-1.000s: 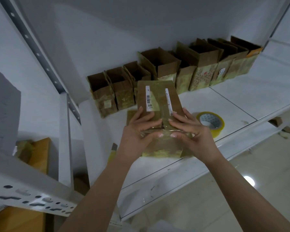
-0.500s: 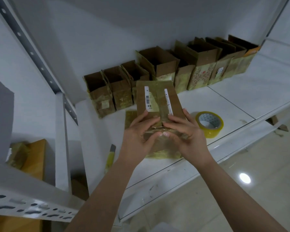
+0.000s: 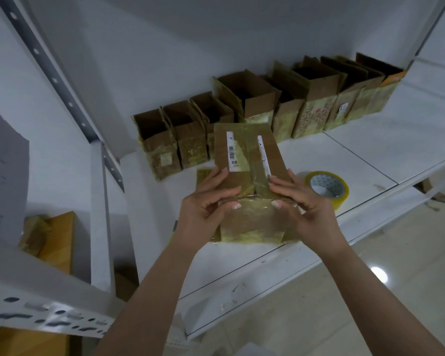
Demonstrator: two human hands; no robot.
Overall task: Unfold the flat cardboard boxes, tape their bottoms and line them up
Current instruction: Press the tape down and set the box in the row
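Holding: cardboard box [image 3: 249, 176] — between both hands
Left hand [image 3: 203, 209]: fingers curled round its left edge
Right hand [image 3: 303, 209]: fingers curled round its right edge
Beyond fingertips: row of open boxes [image 3: 254, 109]
Right: tape roll [image 3: 326, 187] — on white shelf [image 3: 370, 155]

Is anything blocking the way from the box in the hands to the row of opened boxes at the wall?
Nothing visible does. The left hand and right hand grip the box just in front of the row of opened boxes; the tape roll lies off to the right.
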